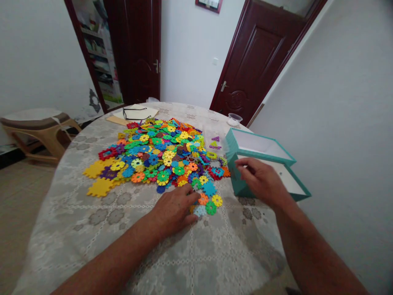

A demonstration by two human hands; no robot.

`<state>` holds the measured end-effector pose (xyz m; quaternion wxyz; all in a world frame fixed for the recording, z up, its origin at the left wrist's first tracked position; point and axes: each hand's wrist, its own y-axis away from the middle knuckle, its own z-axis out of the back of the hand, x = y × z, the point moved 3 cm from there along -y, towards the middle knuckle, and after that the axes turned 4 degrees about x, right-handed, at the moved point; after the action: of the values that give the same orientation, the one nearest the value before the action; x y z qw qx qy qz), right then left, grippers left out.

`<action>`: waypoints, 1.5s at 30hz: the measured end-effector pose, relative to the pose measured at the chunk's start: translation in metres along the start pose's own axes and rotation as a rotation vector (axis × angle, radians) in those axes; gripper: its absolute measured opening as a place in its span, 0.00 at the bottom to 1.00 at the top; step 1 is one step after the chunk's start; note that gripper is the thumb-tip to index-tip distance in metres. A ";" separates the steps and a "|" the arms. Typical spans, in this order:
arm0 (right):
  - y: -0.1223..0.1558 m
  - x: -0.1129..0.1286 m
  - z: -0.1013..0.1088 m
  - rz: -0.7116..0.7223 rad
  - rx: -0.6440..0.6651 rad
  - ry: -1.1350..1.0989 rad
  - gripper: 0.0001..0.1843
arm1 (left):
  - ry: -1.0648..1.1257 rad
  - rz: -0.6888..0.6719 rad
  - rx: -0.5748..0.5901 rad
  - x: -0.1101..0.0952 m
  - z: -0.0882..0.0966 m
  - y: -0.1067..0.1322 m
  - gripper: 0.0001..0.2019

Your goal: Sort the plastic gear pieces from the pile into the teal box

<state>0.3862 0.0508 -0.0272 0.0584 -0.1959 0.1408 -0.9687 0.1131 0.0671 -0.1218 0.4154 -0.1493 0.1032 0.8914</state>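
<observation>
The left hand (pixel 173 209) is lying open, grasping nothing, along the near edge of the plastic interlocking discs (pixel 162 157); the right hand (pixel 260 181) is curling beside the teal cardboard box (pixel 238 184), its grip unclear.

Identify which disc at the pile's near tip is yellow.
The yellow disc at the tip's right side, beside the orange disc and green disc, right of the left hand.

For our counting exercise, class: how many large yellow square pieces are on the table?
2 large yellow pieces: one at the left edge of the pile, the other just nearer the person. More may be hidden under the pile.
</observation>
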 end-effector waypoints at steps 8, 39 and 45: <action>0.051 0.019 -0.092 -0.079 0.479 0.159 0.09 | -0.101 -0.003 -0.055 -0.002 -0.014 -0.004 0.10; 0.057 0.027 -0.105 -0.013 0.616 -0.342 0.17 | 0.171 0.176 -0.028 0.006 -0.014 -0.012 0.12; 0.035 0.033 -0.105 0.020 0.573 -0.222 0.26 | 0.199 0.153 -0.063 0.007 -0.014 -0.008 0.04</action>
<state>0.3163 0.0380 -0.1188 0.1360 -0.2746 -0.1435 -0.9410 0.1176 0.0724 -0.1381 0.3288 -0.2415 0.1270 0.9041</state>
